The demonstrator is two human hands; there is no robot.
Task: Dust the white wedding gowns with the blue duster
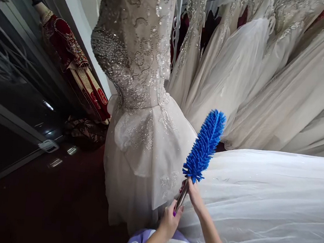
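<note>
Two hands share one blue chenille duster [205, 145]. The left hand [169, 221] is closed around the bottom of its slim metal handle [182, 196], and the right hand [194, 193] pinches the handle higher up, just under the head. The head rises above both hands, tilted right, a long fluffy paddle of nubby microfibre. It stands just beside the beaded gown [139, 58], crusted with pearls and sequins above a satin peplum, and next to a sheer tulle skirt [258, 192]. White gowns [255, 69] hang packed behind.
</note>
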